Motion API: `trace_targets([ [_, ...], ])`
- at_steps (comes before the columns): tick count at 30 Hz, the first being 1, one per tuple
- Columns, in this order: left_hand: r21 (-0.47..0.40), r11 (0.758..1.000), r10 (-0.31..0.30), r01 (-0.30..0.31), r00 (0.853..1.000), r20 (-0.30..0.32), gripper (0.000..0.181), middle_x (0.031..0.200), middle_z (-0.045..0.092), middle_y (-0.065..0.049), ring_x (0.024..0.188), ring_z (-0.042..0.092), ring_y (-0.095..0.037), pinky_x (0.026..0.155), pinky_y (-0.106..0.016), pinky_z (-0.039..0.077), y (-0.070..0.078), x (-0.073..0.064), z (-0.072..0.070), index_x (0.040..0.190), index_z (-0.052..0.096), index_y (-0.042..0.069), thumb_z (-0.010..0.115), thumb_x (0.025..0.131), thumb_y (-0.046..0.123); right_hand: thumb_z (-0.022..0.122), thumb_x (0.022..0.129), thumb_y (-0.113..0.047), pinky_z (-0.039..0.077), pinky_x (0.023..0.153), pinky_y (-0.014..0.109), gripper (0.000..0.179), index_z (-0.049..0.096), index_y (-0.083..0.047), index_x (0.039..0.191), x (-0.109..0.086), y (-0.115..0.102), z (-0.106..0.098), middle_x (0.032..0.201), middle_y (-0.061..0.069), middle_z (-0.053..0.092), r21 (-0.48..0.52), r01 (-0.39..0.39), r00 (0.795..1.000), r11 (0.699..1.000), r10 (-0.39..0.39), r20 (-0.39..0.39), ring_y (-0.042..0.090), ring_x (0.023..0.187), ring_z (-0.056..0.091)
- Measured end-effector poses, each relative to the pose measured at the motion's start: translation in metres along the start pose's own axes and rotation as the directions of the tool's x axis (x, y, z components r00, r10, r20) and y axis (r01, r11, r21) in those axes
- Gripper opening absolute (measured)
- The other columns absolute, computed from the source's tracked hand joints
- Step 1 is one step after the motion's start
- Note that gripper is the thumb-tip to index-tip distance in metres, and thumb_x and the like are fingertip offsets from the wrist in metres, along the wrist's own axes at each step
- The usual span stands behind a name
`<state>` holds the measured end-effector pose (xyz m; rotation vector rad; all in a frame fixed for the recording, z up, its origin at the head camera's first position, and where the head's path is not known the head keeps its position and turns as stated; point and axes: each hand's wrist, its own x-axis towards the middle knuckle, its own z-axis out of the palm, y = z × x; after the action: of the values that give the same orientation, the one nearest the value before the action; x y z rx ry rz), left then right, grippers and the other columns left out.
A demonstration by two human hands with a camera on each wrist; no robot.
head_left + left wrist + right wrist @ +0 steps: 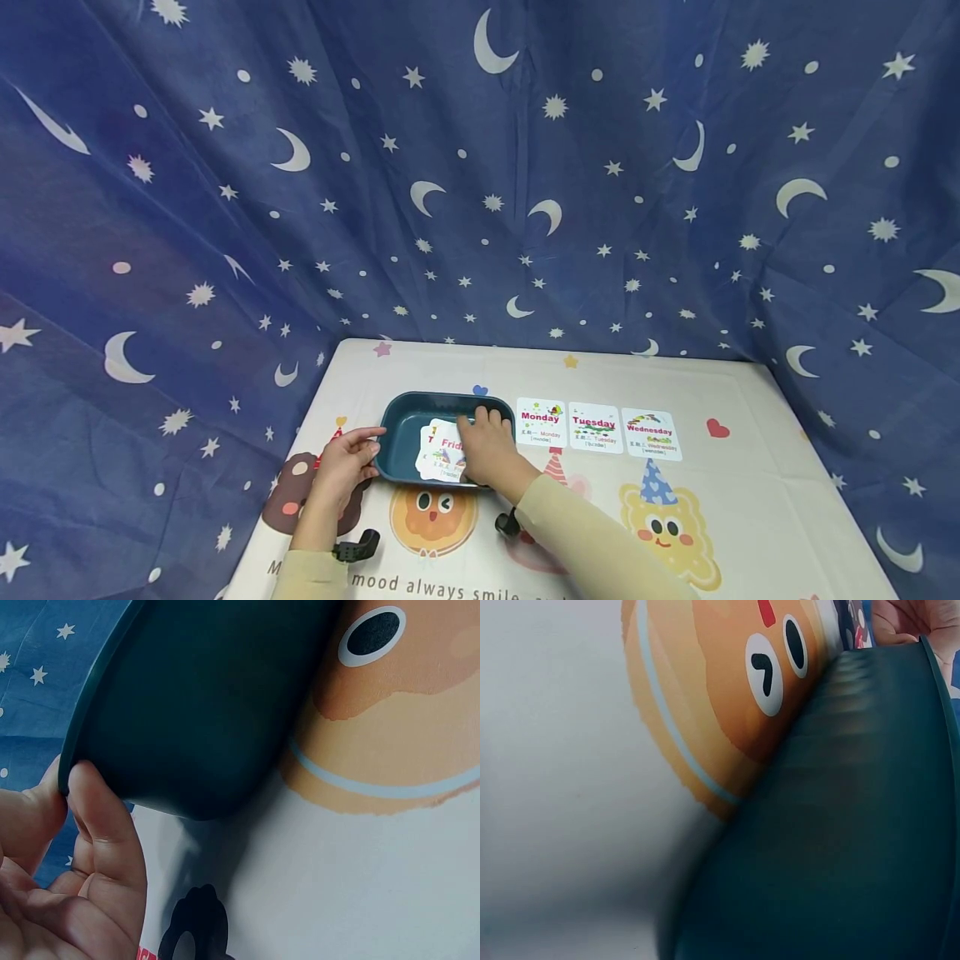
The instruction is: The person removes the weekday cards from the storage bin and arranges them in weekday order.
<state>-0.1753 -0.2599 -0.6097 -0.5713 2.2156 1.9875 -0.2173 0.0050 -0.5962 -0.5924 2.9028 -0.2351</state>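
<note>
A dark teal plastic basin (pixel 402 437) sits on the table, with several white word cards inside. My left hand (pixel 346 467) holds its left end; in the left wrist view thumb and fingers (pixel 112 825) pinch the rim. My right hand (pixel 491 450) reaches over the basin's right side and grips the right edge of the "Friday" card (pixel 447 457), which lies over another card (pixel 425 442) that peeks out at its left. In the right wrist view only the basin's outer wall (pixel 840 847) and part of the left hand show; the right hand is out of sight there.
Right of the basin, a "Monday" card (pixel 541 422), a "Tuesday" card (pixel 596 427) and a "Wednesday" card (pixel 652 434) lie face up in a row. The white tablecloth (pixel 765 500) has cartoon prints. A blue curtain (pixel 480 275) with moons and stars hangs behind the table.
</note>
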Motion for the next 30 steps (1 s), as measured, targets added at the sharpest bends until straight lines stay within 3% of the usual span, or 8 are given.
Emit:
trace_targets([
  [10, 0.006, 1.0, 0.0, 0.0, 1.0, 0.0, 0.032, 0.092, 0.06, -0.008, 0.07, 0.058, -0.016, 0.064, -0.024, 0.059, 0.0006, -0.0006, 0.0003, 0.138, 0.07, 0.003, 0.064, 0.106, 0.002, 0.104, 0.067, -0.042, 0.055, 0.098, 0.045, 0.096, 0.06, -0.017, 0.148, 0.0013, 0.0031, 0.0046, 0.133, 0.014, 0.053, 0.021, 0.005, 0.999, 1.0, -0.004, -0.037, 0.027, 0.107, 0.051],
  [17, 0.002, 1.0, -0.003, 0.003, 1.0, -0.001, 0.032, 0.092, 0.06, -0.008, 0.07, 0.058, -0.016, 0.064, -0.025, 0.059, 0.0013, -0.0013, 0.0003, 0.137, 0.07, 0.002, 0.064, 0.106, 0.002, 0.102, 0.072, -0.033, 0.059, 0.092, 0.04, 0.088, 0.06, -0.018, 0.148, 0.0015, 0.005, 0.0072, 0.129, 0.013, 0.052, 0.071, 0.001, 0.999, 0.997, 0.002, -0.052, 0.024, 0.104, 0.052],
  [21, -0.002, 1.0, -0.001, 0.001, 1.0, 0.005, 0.033, 0.091, 0.059, -0.007, 0.071, 0.058, -0.017, 0.064, -0.026, 0.059, 0.002, -0.0013, 0.0001, 0.138, 0.07, 0.003, 0.065, 0.106, 0.003, 0.098, 0.079, -0.027, 0.058, 0.094, 0.038, 0.079, 0.062, -0.02, 0.149, 0.0021, 0.0052, 0.0087, 0.127, 0.011, 0.054, 0.078, 0.001, 0.998, 0.997, 0.004, -0.066, 0.022, 0.104, 0.051],
  [25, -0.009, 1.0, 0.0, 0.0, 1.0, 0.003, 0.033, 0.09, 0.059, -0.006, 0.071, 0.058, -0.017, 0.064, -0.025, 0.059, 0.002, -0.0009, -0.0001, 0.138, 0.07, 0.004, 0.065, 0.106, 0.003, 0.087, 0.087, -0.015, 0.052, 0.086, 0.033, 0.062, 0.067, -0.021, 0.145, 0.0019, 0.0039, 0.0044, 0.12, 0.009, 0.059, 0.122, -0.008, 0.996, 0.993, 0.019, -0.088, 0.02, 0.098, 0.049],
  [30, -0.013, 1.0, -0.001, 0.002, 1.0, 0.003, 0.032, 0.09, 0.06, -0.006, 0.07, 0.059, -0.017, 0.064, -0.026, 0.059, 0.0015, -0.0008, -0.0001, 0.138, 0.07, 0.004, 0.065, 0.106, 0.004, 0.076, 0.09, -0.004, 0.042, 0.077, 0.03, 0.05, 0.074, -0.022, 0.137, 0.0022, 0.0055, 0.0017, 0.109, 0.006, 0.066, 0.176, -0.005, 0.991, 0.984, 0.028, -0.133, 0.019, 0.089, 0.046],
])
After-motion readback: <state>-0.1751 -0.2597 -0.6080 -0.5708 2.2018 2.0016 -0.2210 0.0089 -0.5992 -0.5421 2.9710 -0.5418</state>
